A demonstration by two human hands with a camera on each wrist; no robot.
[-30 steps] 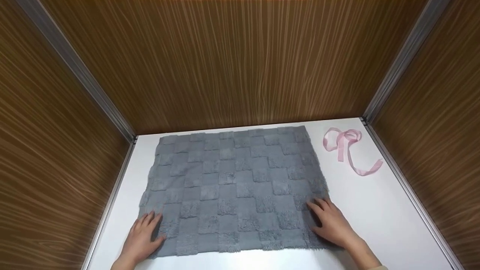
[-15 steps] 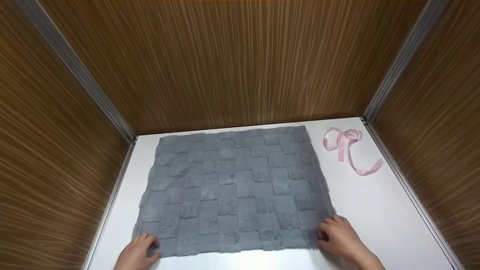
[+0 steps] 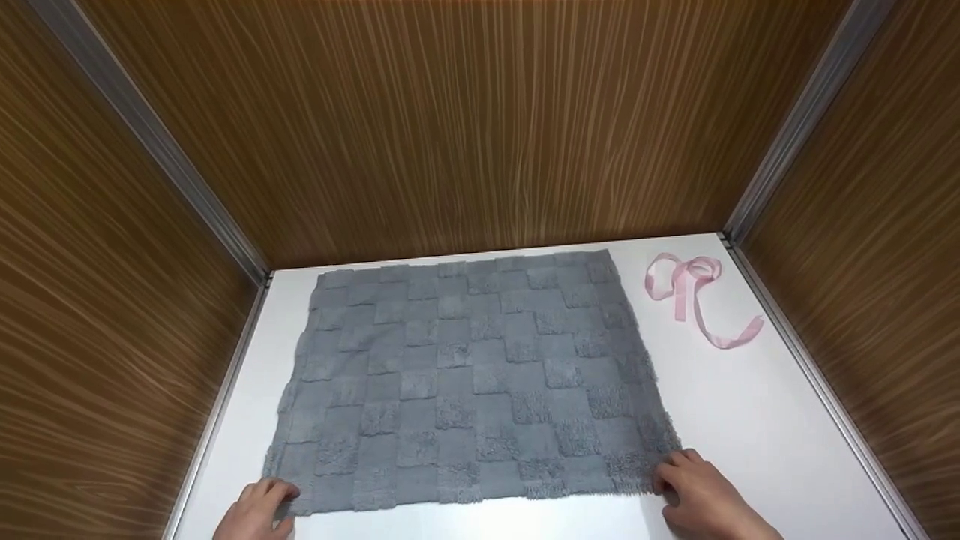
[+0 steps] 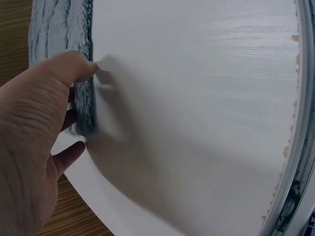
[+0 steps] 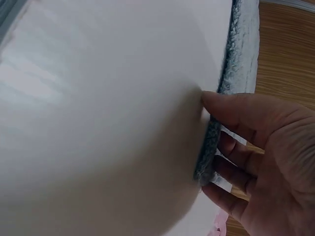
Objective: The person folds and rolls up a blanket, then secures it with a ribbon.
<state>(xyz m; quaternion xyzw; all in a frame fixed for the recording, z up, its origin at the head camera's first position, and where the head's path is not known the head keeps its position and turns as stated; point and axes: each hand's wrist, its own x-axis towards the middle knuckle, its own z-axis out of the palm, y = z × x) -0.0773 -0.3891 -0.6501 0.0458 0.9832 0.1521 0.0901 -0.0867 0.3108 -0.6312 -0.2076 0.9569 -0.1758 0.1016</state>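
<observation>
A grey bath mat (image 3: pixel 472 375) with a checkered, tufted pattern lies spread flat on the white tabletop. My left hand (image 3: pixel 255 510) is at its near left corner, fingers bent over the edge. In the left wrist view that hand (image 4: pixel 29 113) has its thumb against the front edge of the mat (image 4: pixel 61 29), with the other fingers partly behind it. At the near right corner, my right hand (image 3: pixel 709 499) pinches the mat. The right wrist view shows the hand (image 5: pixel 290 152) with the mat's edge (image 5: pixel 241 54) between thumb and fingers.
A loosely looped pink ribbon (image 3: pixel 701 296) lies on the white tabletop (image 3: pixel 735 405) right of the mat. Wood-grain panels (image 3: pixel 480 127) stand at the back and both sides, with metal rails (image 3: pixel 825 390) along the edges.
Both hands have slid toward me and outward, from the mat's sides to its near corners, their fingers bending. The near right corner has shifted slightly right. The ribbon stays put.
</observation>
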